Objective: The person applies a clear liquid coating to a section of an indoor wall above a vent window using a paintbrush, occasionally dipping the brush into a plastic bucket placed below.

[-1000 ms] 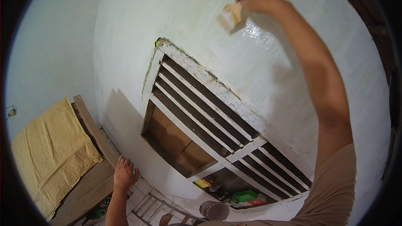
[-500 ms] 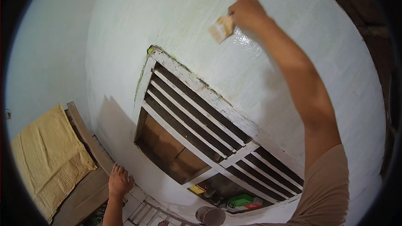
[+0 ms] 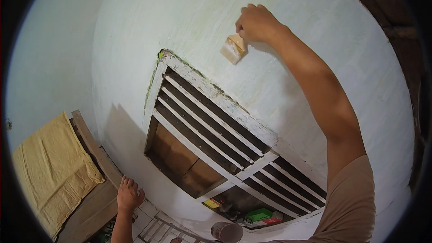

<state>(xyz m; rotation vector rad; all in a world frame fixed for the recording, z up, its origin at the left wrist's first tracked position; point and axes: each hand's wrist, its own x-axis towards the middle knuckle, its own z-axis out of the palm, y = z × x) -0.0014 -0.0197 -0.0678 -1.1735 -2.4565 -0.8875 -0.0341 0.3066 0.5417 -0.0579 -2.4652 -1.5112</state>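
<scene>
Paintbrush, 1: handle pinched in right hand, bristles at the wall, above the slatted window. Wall coverage looks partial: whitish over much, greenish streaks apparently uncovered. Left hand: fingers curled beside wooden board; whether it grips, cannot tell. Bucket, 1: below window, contents unclear.
</scene>
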